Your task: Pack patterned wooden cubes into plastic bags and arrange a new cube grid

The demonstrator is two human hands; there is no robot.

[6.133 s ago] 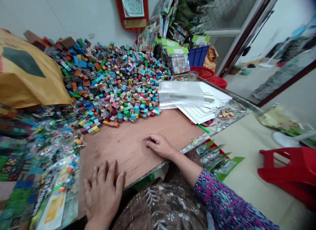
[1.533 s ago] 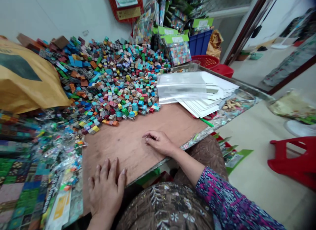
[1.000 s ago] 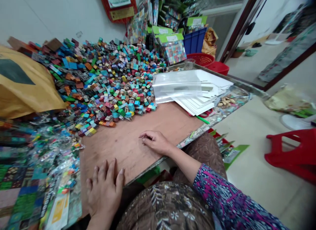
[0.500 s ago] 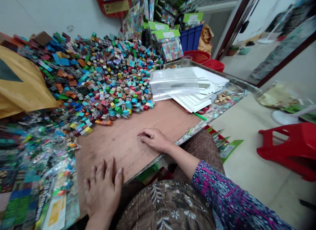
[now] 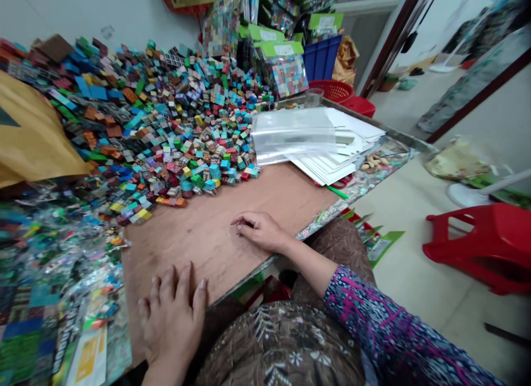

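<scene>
Resting on a brown plywood tabletop, the person's right hand lies empty with its fingers loosely curled, while the left hand sits spread flat near the board's front edge, pinching nothing. A sprawling heap of small multicoloured cubes covers the far left of the board, its nearest cubes just beyond the right fingertips. Most cubes lie loose, with a few clear plastic packs with green header cards standing behind them. A stack of white card sheets and a sheaf of clear plastic sleeves lie beside the heap.
</scene>
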